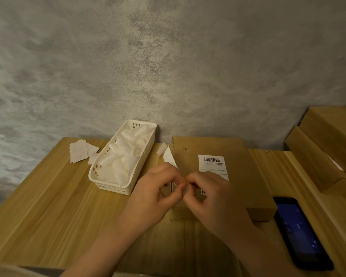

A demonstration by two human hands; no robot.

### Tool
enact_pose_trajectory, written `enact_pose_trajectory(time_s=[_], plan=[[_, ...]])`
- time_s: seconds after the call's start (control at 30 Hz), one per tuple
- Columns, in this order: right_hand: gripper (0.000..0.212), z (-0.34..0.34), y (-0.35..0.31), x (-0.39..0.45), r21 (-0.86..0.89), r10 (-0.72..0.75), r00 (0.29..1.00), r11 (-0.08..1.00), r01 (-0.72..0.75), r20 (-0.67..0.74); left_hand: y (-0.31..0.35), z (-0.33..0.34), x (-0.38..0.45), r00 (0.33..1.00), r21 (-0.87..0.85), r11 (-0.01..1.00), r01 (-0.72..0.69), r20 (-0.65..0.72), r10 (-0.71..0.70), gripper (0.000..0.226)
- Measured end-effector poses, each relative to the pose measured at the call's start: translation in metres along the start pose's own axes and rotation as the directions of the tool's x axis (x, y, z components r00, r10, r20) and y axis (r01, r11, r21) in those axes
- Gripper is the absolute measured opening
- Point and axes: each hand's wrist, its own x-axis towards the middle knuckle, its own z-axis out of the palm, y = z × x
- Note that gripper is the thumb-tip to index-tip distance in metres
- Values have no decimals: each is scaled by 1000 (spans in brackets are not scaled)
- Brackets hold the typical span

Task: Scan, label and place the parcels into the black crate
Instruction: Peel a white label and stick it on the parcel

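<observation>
A flat brown cardboard parcel (246,176) lies on the wooden table (54,206), with a white barcode label (212,162) stuck on its top. Above its left edge my left hand (154,196) and my right hand (210,198) meet fingertip to fingertip. Together they pinch a small white sticker (170,158), whose loose part curls up behind my left hand. The black crate is out of sight.
A white plastic basket (100,176) full of crumpled white backing paper stands left of the parcel. Loose paper slips (80,151) lie at the table's far left. A black phone (302,232) with a lit screen rests at the right. Wooden blocks (328,148) rise at the far right.
</observation>
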Motion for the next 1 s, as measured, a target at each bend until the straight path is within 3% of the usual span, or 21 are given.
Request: enact_pose_trajectory(time_s=[0.17,0.27,0.37,0.5,0.57,0.67,0.73,0.8,0.9,1.0], plan=[[8,-3,3,3,111,23,1000,994,-24,17,-2,0,1,1000,-46,999,14,-16,-15,7],[8,-5,6,6,252,86,995,963,-96,51,-2,-4,1,990,-229,965,126,-39,-138,10],[10,-6,11,9,323,241,968,912,-252,75,-8,-15,1,955,-440,861,257,-24,-297,13],[10,-6,20,16,520,532,820,649,-555,212,-24,-39,2,869,-692,627,358,1,-494,23],[11,-2,25,19,535,595,773,588,-606,222,-35,-55,5,833,-750,555,358,-12,-553,23],[12,6,32,24,524,640,746,579,-625,183,-58,-82,15,779,-785,523,333,-83,-622,30],[13,12,34,30,525,663,732,570,-632,161,-77,-100,27,743,-790,528,312,-143,-653,33],[15,17,34,36,528,668,732,577,-624,135,-98,-117,45,722,-719,603,344,-207,-660,25],[13,23,33,45,552,675,727,563,-615,122,-128,-132,78,757,-501,752,427,-256,-601,15],[13,29,29,55,579,679,728,558,-595,94,-159,-134,110,804,-253,829,499,-222,-551,15]])
